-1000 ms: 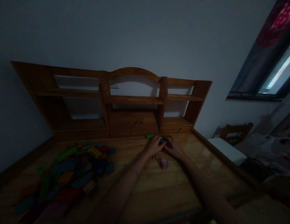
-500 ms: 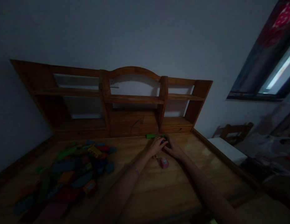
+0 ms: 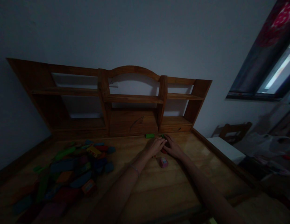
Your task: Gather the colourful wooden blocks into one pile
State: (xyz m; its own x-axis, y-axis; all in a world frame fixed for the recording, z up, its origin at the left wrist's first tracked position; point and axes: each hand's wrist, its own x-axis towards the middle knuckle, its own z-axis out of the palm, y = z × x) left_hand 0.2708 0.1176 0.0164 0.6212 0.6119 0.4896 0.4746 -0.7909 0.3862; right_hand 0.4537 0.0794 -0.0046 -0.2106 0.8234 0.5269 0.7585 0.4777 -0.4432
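Observation:
My left hand and my right hand meet on the wooden desktop, fingers curled towards each other. Part of a red toy block shows under the fingers and thumb of my right hand. What my left fingers close on is hidden behind them. Just beyond the fingertips, a bit of green peeks out. A green block lies behind my left hand, by the shelf base. Nearer to me stands a pink block with a printed face, apart from both hands.
A large heap of coloured toy blocks spreads over the left of the desk. Along the back rises a wooden shelf unit. Beyond the raised right edge are a white surface and a wooden chair.
My hands stay in nearly the same spot, with the fingers shifted a little closer together. Red now shows beneath them. The view has moved slightly.

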